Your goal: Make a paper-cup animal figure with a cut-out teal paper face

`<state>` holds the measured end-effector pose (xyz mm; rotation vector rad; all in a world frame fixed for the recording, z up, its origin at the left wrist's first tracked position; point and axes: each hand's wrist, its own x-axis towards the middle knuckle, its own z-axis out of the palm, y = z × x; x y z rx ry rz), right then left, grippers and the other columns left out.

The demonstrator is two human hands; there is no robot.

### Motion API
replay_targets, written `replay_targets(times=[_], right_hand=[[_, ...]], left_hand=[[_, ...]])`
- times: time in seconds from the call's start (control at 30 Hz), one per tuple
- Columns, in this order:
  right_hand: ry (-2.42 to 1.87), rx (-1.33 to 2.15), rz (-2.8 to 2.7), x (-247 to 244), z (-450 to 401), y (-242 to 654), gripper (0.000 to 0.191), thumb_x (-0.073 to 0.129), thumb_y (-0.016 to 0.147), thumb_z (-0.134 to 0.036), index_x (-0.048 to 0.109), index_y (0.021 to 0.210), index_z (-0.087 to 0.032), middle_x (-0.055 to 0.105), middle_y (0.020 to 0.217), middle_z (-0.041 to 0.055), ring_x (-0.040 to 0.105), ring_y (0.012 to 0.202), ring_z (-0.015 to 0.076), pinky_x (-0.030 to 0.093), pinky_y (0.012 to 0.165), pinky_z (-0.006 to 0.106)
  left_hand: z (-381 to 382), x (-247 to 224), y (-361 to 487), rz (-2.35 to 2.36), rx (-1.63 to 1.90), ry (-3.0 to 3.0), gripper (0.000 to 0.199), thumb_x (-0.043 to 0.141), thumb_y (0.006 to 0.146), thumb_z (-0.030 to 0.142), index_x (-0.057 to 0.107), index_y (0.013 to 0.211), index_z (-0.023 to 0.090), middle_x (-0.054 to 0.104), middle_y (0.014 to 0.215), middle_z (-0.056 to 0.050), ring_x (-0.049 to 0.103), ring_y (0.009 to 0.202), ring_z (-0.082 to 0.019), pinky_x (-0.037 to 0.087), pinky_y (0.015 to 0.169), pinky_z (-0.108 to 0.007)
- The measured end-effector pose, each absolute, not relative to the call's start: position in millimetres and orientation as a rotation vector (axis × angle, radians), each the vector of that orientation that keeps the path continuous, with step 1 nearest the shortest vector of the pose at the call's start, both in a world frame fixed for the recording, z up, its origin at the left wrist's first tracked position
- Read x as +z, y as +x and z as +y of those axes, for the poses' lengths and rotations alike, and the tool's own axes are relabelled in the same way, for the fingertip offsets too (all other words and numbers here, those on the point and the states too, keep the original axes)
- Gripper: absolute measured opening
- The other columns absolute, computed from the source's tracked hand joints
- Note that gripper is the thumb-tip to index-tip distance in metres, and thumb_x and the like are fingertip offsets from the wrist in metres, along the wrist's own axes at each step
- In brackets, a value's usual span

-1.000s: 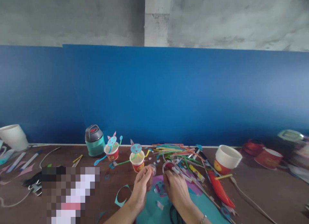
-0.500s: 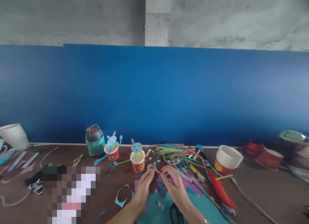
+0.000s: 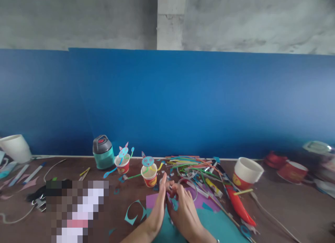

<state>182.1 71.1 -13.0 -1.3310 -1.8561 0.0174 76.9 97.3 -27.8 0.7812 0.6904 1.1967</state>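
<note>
My left hand (image 3: 159, 206) is held on edge above the coloured paper, palm toward the right, with its fingers stretched out. My right hand (image 3: 185, 209) is close against it, fingers bent and tips pressed together near the left palm. Whatever lies between the fingertips is too small or hidden to make out. Under the hands are a purple paper sheet (image 3: 152, 200) and a teal paper sheet (image 3: 214, 223). Just beyond stands a paper cup (image 3: 150, 179) with a blue cat-like paper face (image 3: 148, 161) and straw arms. A similar decorated cup (image 3: 123, 166) is behind it.
A heap of coloured straws (image 3: 191, 163) lies at the back. To the right are a glue tube (image 3: 213, 187), a red knife-like object (image 3: 239, 206) and stacked paper cups (image 3: 246, 173). A teal lidded container (image 3: 103, 154) and a teal paper offcut (image 3: 134, 218) are on the left.
My left hand has turned on edge with its fingers straightened upward. My right hand has shifted slightly left against it and now covers the black-handled scissors that showed below before.
</note>
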Motion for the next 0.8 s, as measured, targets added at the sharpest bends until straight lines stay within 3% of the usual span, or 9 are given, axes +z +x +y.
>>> replay_targets(times=[0.13, 0.23, 0.3, 0.37, 0.43, 0.5, 0.6, 0.8], right_hand=[[-1.327, 0.047, -1.838, -15, 73, 182, 0.027, 0.048, 0.071, -0.006, 0.049, 0.094, -0.021, 0.063, 0.075, 0.0002, 0.061, 0.068, 0.0189, 0.041, 0.066, 0.030], [-1.312, 0.156, -1.740, -17, 78, 187, 0.030, 0.046, 0.071, -0.005, 0.050, 0.096, -0.021, 0.064, 0.076, 0.0002, 0.061, 0.069, 0.0183, 0.043, 0.068, 0.031], [-1.308, 0.282, -1.609, -19, 82, 191, 0.020, 0.049, 0.075, -0.012, 0.052, 0.093, -0.020, 0.063, 0.076, 0.0015, 0.060, 0.067, 0.0175, 0.045, 0.067, 0.030], [-1.291, 0.392, -1.480, -22, 87, 195, 0.006, 0.052, 0.077, -0.020, 0.054, 0.082, -0.019, 0.062, 0.083, 0.0050, 0.059, 0.066, 0.0165, 0.047, 0.064, 0.029], [-1.258, 0.484, -1.398, -25, 91, 198, 0.007, 0.054, 0.077, -0.025, 0.055, 0.075, -0.018, 0.061, 0.090, 0.0073, 0.058, 0.066, 0.0155, 0.047, 0.061, 0.027], [-1.217, 0.593, -1.349, -25, 92, 199, 0.010, 0.057, 0.076, -0.027, 0.055, 0.080, -0.018, 0.061, 0.084, 0.0054, 0.056, 0.064, 0.0150, 0.046, 0.058, 0.026], [-1.157, 0.739, -1.303, -19, 90, 198, 0.019, 0.058, 0.078, -0.033, 0.053, 0.089, -0.019, 0.059, 0.073, 0.0010, 0.055, 0.062, 0.0148, 0.045, 0.056, 0.024], [-1.190, 0.781, -1.517, -3, 84, 200, 0.023, 0.052, 0.082, -0.034, 0.053, 0.067, -0.018, 0.054, 0.068, 0.0004, 0.050, 0.061, 0.0141, 0.041, 0.055, 0.023]], left_hand=[[100, -38, 83, 0.656, 1.190, 0.849, 0.076, 0.056, 0.077, 0.053, 0.033, 0.141, 0.018, 0.046, 0.138, -0.008, 0.032, 0.132, -0.025, 0.025, 0.108, -0.032], [99, -37, 81, 0.651, 1.176, 0.859, 0.071, 0.055, 0.077, 0.054, 0.039, 0.138, 0.020, 0.047, 0.138, -0.008, 0.037, 0.130, -0.026, 0.031, 0.106, -0.032], [98, -33, 77, 0.685, 1.194, 0.885, 0.065, 0.058, 0.076, 0.052, 0.045, 0.133, 0.023, 0.050, 0.134, -0.007, 0.043, 0.125, -0.025, 0.034, 0.102, -0.032], [98, -29, 73, 0.773, 1.225, 0.980, 0.052, 0.065, 0.073, 0.046, 0.056, 0.119, 0.023, 0.058, 0.122, -0.007, 0.051, 0.114, -0.024, 0.040, 0.095, -0.030], [100, -25, 71, 0.867, 1.228, 1.132, 0.034, 0.066, 0.072, 0.042, 0.063, 0.096, 0.018, 0.065, 0.094, -0.006, 0.059, 0.091, -0.022, 0.045, 0.079, -0.028], [102, -23, 70, 0.947, 1.207, 1.265, 0.025, 0.064, 0.073, 0.040, 0.061, 0.078, 0.016, 0.060, 0.071, -0.001, 0.056, 0.071, -0.017, 0.044, 0.065, -0.025], [105, -22, 69, 1.041, 1.218, 1.349, 0.023, 0.057, 0.076, 0.039, 0.058, 0.071, 0.016, 0.054, 0.064, 0.001, 0.050, 0.063, -0.014, 0.039, 0.059, -0.024], [108, -22, 64, 1.079, 1.252, 1.364, 0.021, 0.055, 0.077, 0.036, 0.054, 0.068, 0.017, 0.051, 0.061, 0.002, 0.049, 0.061, -0.014, 0.038, 0.058, -0.023]])
